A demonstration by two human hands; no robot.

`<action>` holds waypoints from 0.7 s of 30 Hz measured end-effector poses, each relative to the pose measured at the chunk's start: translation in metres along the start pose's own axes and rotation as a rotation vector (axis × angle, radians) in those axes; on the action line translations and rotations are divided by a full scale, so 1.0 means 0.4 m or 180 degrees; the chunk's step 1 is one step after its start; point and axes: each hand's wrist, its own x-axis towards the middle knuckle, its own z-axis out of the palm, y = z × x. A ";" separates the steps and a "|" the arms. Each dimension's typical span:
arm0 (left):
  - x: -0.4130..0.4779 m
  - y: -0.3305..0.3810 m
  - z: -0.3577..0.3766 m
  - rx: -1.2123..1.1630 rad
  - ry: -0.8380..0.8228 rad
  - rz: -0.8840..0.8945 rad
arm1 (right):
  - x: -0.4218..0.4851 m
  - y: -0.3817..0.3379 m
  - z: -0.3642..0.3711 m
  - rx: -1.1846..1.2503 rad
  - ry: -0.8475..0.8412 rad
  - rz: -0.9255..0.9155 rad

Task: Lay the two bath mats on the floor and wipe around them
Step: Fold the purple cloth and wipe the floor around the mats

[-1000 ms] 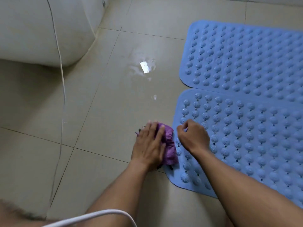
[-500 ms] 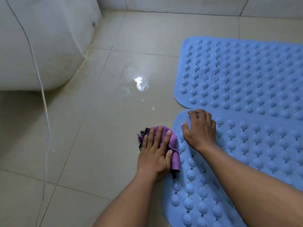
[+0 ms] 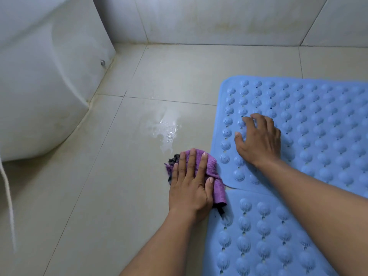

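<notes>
- Two blue studded bath mats lie flat on the tiled floor (image 3: 83, 196), edge to edge along its right side: the far mat (image 3: 318, 116) and the near mat (image 3: 264, 240).
- I see a purple cloth (image 3: 211, 166) on the floor, touching the mats' left edges where they meet.
- The left hand (image 3: 189, 188) presses flat on the cloth, fingers straight and slightly apart.
- The right hand (image 3: 258, 140) rests on the far mat's near left corner, fingers spread and a little bent. Half a second ago it was on the near mat.
- Cloth and left hand have slid forward along the mats' edge, close to a puddle (image 3: 165, 128) but not touching it.
- I judge the laying done and the wiping underway, with the puddle likely next.
- A white curved fixture (image 3: 39, 96) fills the floor's far left corner.
</notes>
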 end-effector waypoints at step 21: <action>0.060 0.138 -0.148 -0.0047 -0.0946 -0.0919 | 0.061 0.040 0.025 0.0030 -0.0257 0.0170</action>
